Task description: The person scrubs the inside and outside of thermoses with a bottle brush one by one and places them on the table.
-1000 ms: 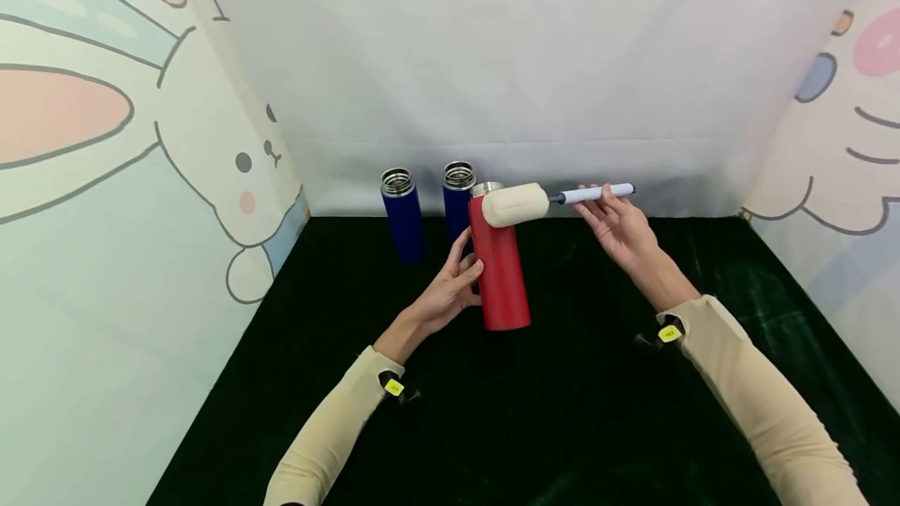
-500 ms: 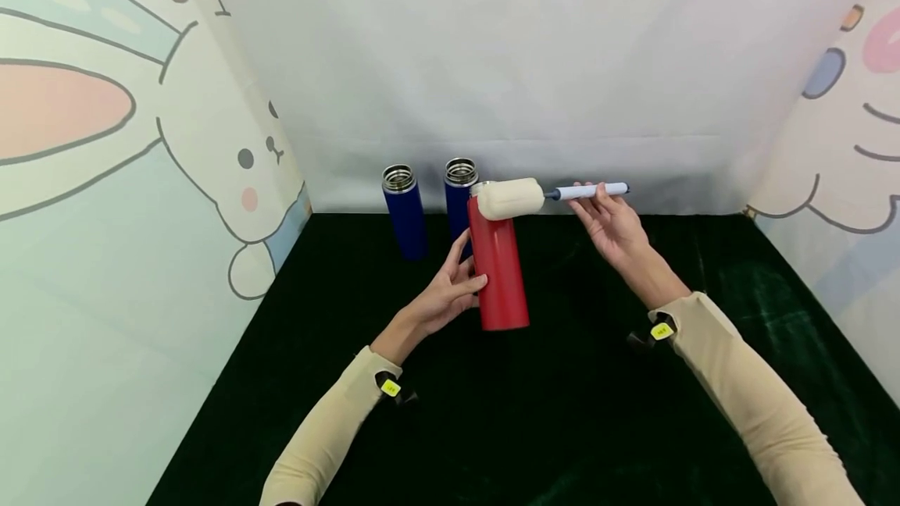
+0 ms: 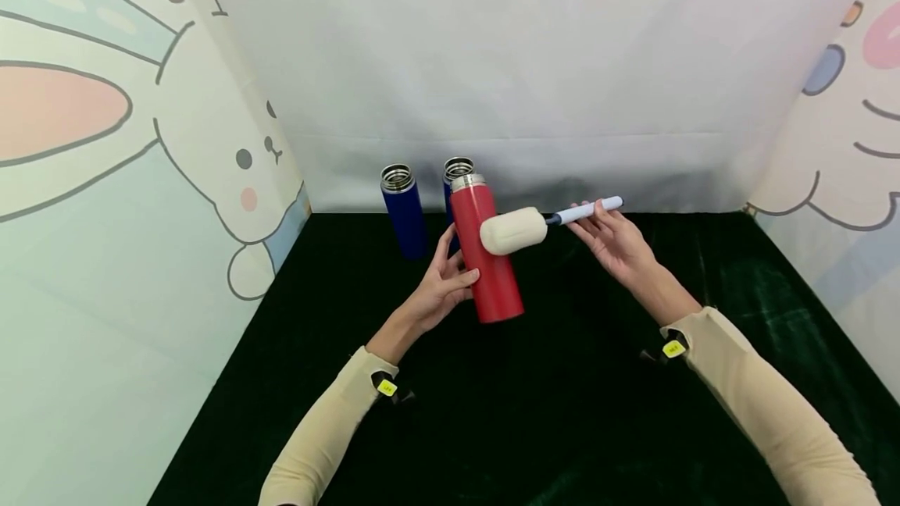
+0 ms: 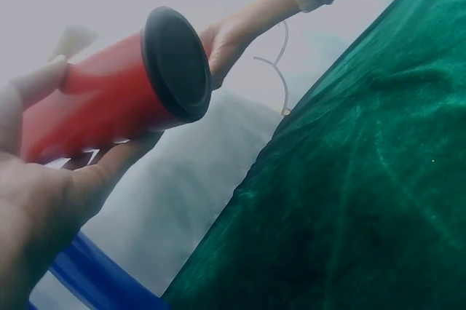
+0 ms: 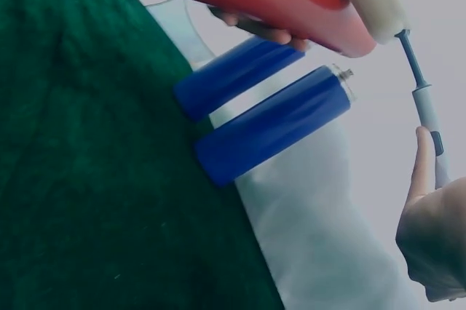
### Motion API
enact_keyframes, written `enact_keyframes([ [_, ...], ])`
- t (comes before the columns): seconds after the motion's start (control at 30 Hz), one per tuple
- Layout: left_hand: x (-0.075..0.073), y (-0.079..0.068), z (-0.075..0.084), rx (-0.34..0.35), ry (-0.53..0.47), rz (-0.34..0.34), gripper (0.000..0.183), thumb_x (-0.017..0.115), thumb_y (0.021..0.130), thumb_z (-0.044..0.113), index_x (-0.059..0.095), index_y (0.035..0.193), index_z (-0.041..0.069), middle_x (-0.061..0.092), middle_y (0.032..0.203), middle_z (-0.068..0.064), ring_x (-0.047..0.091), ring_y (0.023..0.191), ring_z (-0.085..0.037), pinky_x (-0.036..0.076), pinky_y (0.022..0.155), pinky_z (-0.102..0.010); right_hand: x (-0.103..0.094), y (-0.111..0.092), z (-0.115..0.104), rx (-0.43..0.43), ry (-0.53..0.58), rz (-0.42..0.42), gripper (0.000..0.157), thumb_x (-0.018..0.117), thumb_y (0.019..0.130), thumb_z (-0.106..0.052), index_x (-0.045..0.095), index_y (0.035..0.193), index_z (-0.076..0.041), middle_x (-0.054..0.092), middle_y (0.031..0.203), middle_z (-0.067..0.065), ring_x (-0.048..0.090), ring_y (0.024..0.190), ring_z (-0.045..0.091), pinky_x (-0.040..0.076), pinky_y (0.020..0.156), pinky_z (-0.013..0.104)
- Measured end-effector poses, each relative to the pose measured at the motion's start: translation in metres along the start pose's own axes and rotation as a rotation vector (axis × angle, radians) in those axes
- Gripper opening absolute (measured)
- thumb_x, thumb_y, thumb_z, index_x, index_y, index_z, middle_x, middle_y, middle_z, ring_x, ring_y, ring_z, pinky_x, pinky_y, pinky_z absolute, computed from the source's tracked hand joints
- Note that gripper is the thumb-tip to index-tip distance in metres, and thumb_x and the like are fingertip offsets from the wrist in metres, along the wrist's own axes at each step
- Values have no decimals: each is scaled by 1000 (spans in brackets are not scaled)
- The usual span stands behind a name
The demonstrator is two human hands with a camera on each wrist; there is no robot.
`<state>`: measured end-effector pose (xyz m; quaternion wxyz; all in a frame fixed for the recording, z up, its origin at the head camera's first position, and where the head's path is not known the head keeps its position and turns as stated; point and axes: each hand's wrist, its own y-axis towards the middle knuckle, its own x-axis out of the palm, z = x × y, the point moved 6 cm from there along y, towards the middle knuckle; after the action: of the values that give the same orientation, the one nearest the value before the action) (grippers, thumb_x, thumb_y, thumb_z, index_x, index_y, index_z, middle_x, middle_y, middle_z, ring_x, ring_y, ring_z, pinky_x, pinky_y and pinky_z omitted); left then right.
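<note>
One red bottle [image 3: 495,287] and one sponge brush [image 3: 516,231] are held above the green cloth [image 3: 527,412], the bottle smooth with a steel neck and black base, the brush cream-headed and pale-handled. The bottle's long axis slants, neck up and leftward, and the sponge points left across its side. The left hand [image 3: 439,287] grips the bottle, the right hand [image 3: 615,244] pinches the brush handle, and two blue bottles [image 3: 405,225] stand behind

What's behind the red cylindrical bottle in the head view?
A blue cylindrical bottle: most of its silvery mouth and a strip of its side show; the red bottle and left hand cover the rest.
</note>
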<state>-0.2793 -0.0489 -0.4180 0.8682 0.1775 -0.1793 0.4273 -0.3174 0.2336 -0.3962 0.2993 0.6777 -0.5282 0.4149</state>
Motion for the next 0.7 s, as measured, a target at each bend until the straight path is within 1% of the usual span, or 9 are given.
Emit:
enact_keyframes([
  [0.1,-3,1,1,13,-28,20,112,83,87,18,2,162,41,23,166,-16,60,123,-22,58,91,-38,-7,-7,2,11,-40,5,14,50,105,-11,46,118,-11,56,123,7,67,118,23,57,100,38],
  [0.17,-5,1,2,18,-37,39,115,86,84,20,3,161,41,24,166,-15,60,123,-21,58,90,-38,-12,-11,2,18,-70,16,15,50,105,-11,45,119,-12,55,125,5,68,117,22,57,99,37],
  [0.23,-7,2,3,22,-35,62,110,81,87,16,4,161,41,26,164,-14,60,124,-21,58,90,-38,-16,-15,3,24,-95,22,17,50,105,-11,45,122,-14,55,128,5,67,117,21,57,98,37],
  [0.3,-8,2,4,28,-28,81,103,72,91,9,4,161,40,29,163,-13,58,125,-22,58,90,-39,-18,-18,3,20,-122,20,17,50,106,-11,44,122,-13,56,127,4,68,117,20,58,98,36],
  [0.37,-9,2,6,33,-23,96,98,63,92,3,4,161,40,32,160,-13,57,127,-22,57,91,-39,-21,-21,2,10,-149,12,16,49,106,-12,44,121,-13,57,124,4,68,117,20,58,97,36],
  [0.43,-9,2,7,37,-20,106,95,58,92,0,4,160,40,34,158,-12,56,127,-23,57,91,-39,-23,-23,1,1,-172,-3,14,47,107,-13,44,120,-12,59,122,4,68,117,19,58,97,35],
  [0.57,-9,3,8,41,-22,115,94,56,93,-1,5,160,40,37,155,-9,56,127,-23,57,92,-39,-27,-25,1,-6,-191,-20,12,45,108,-13,45,120,-11,60,119,4,69,116,19,58,96,34],
  [0.7,-9,3,7,40,-24,113,95,59,92,1,5,159,41,39,153,-9,56,128,-23,57,93,-39,-30,-27,1,0,-192,-14,11,45,108,-12,47,119,-11,61,119,4,69,115,19,59,95,33],
])
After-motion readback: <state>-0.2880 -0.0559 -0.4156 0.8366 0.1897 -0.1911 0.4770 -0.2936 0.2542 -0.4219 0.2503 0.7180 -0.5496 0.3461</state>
